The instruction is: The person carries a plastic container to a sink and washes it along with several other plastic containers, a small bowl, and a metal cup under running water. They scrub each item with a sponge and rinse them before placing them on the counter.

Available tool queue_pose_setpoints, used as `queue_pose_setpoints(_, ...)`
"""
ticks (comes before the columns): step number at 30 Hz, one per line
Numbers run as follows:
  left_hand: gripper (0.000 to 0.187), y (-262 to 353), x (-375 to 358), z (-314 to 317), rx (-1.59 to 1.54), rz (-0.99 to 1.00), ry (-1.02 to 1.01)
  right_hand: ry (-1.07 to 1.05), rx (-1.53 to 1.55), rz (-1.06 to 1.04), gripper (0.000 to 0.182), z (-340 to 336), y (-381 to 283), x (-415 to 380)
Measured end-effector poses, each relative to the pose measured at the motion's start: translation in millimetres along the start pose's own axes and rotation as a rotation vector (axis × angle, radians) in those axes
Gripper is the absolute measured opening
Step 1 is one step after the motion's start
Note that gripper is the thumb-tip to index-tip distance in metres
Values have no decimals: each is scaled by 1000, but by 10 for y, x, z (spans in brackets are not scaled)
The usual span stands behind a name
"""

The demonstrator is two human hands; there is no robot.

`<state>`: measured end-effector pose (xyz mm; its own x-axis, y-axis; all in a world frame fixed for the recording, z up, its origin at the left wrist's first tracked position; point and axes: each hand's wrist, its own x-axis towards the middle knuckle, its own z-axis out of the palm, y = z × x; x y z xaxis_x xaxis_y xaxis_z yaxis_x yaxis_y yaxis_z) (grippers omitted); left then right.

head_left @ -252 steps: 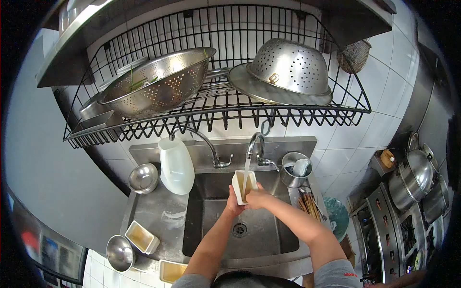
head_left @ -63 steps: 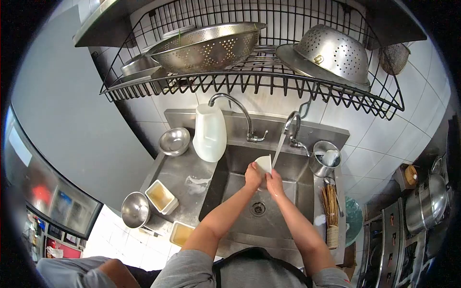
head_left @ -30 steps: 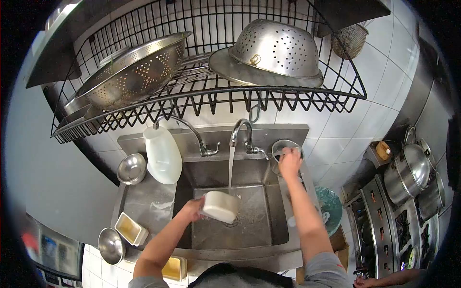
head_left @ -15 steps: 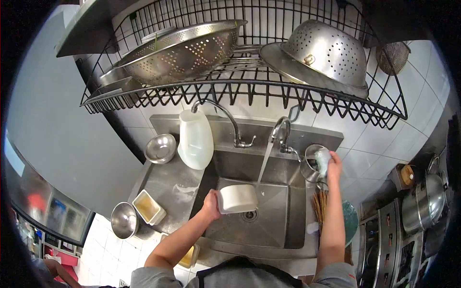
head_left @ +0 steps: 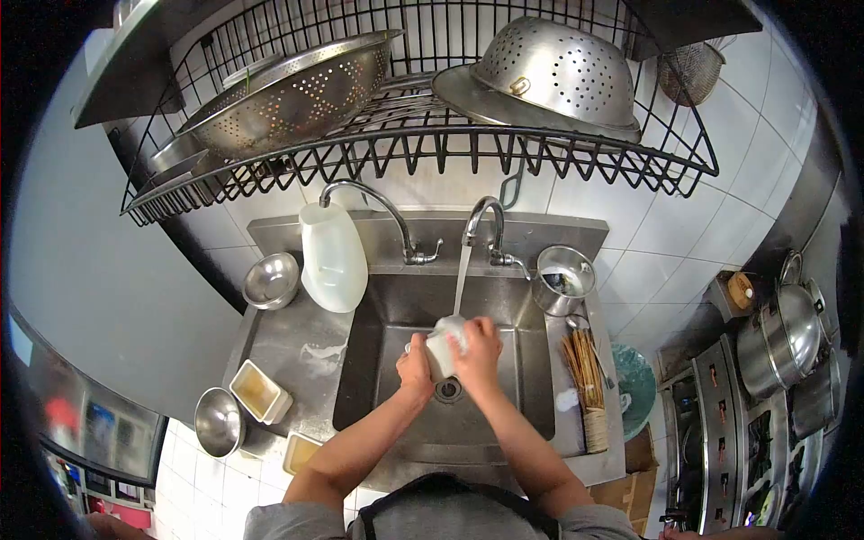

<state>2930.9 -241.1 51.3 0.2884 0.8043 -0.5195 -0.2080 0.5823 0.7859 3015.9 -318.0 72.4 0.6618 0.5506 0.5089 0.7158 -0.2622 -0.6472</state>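
Over the sink (head_left: pixel 531 387), my left hand (head_left: pixel 415 367) is closed around one side of a small white plastic container (head_left: pixel 440 360). My right hand (head_left: pixel 477 349) presses a pale, whitish scrubbing pad (head_left: pixel 453 329) against the container; part of both is hidden by my fingers. Just behind the hands, water runs in a stream from the right faucet (head_left: pixel 486 205). The drain (head_left: pixel 447 390) lies below the container.
A metal pot (head_left: pixel 564 281) stands at the sink's right rear corner, with a bamboo brush (head_left: pixel 589 387) in front. To the left are a white jug (head_left: pixel 333 261), steel bowls (head_left: pixel 271 281) and tubs (head_left: pixel 260 392). A wire rack (head_left: pixel 414 135) with colanders hangs above.
My right hand has come from the metal pot to the container, bringing the scrubbing pad. The container has been tilted in my left hand, and the camera view has shifted.
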Motion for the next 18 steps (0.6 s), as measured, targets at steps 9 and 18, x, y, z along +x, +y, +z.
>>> queue_pose_setpoints(9, 40, -23, -167, -57, -58, 9, 11, 56, 175, -13, 23, -79, -12, -74)
queue_pose_setpoints(18, 38, 10, -82, -107, -118, -30, -39, -7, 179, -1, 25, -116, 75, 44)
